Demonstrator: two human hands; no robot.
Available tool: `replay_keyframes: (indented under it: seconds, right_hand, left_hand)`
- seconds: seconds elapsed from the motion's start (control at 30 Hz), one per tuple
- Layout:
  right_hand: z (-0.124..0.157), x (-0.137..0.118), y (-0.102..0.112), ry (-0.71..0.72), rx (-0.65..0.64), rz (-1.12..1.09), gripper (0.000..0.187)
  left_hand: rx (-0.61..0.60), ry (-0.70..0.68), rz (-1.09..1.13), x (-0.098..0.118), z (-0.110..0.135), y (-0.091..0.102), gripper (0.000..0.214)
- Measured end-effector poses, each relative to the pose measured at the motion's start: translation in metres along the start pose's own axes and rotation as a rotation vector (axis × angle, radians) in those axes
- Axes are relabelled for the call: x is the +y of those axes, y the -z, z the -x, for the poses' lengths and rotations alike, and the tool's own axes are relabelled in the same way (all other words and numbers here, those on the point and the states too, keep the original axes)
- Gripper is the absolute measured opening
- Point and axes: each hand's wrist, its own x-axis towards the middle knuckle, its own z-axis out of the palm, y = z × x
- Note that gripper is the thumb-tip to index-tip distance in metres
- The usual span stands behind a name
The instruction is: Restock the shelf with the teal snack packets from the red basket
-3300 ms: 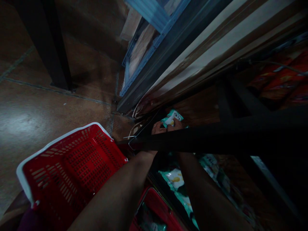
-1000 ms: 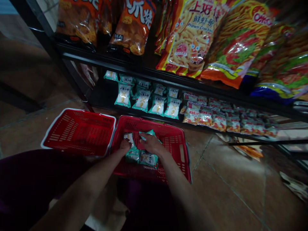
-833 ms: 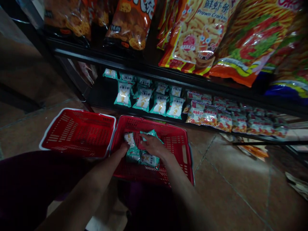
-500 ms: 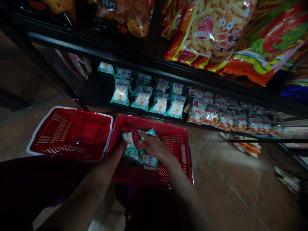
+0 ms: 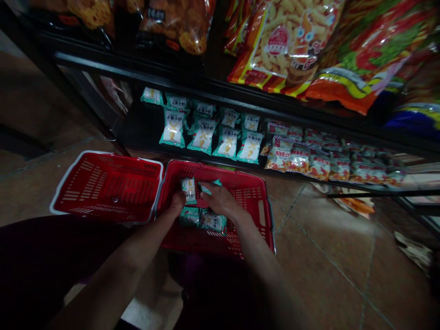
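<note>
Far L: white-rimmed red basket [image 5: 103,172] on the floor [image 5: 319,238], just beside a 2nd basket [image 5: 257,189]. Inside the latter, the L hand [image 5: 178,202] has its thumb at the edge of the L pack [image 5: 190,189], green/white; fingers hidden, but prob. grasping it. Just below, nearer the person, lie two more packs side by side: a shadowed pack [image 5: 189,216], then a sideways pack [image 5: 213,222]. Then R pack [image 5: 206,184], partly covered by the R hand [image 5: 220,201]; fingers rest over it, can't tell if closed on it or released. So all four packs = in the 2nd basket. Behind, lower shelf [image 5: 137,133]: rows of matching green/white packs [image 5: 172,129], then red/white packs [image 5: 319,166] to the R. Big snack bags [image 5: 278,46] above. Far R: blurry scrap [image 5: 357,206] on floor.

Step in hand, I'd judge: handling packs inside the basket, a hand to each. Next move calls for a sure, light hold, esp. R, w/o dragging the lower two.
</note>
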Motion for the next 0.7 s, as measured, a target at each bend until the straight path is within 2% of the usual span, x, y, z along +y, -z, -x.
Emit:
replay_keyframes:
  seconds: [0.07,0.2,0.43,0.6,0.7]
  right_hand:
    - [-0.001,0.004,-0.001,-0.001,0.022,0.011,0.034]
    - [-0.002,0.013,-0.003,-0.049,0.014,0.034,0.035]
    - [0.001,0.026,-0.001,-0.195,0.129,-0.008,0.036]
    - [0.006,0.032,0.002,-0.239,0.229,-0.235,0.047]
    - [0.007,0.033,-0.002,-0.205,0.258,-0.587,0.042]
  left_hand:
    - [-0.005,-0.014,0.028,0.005,0.005,0.005,0.012]
    - [-0.008,-0.041,0.118,0.017,0.024,0.012,0.011]
    - [-0.069,-0.098,0.323,0.047,0.083,0.013,0.007]
    - [-0.127,-0.164,0.584,0.092,0.120,0.022,0.008]
    - [-0.132,-0.107,0.678,0.122,0.135,0.027,0.012]
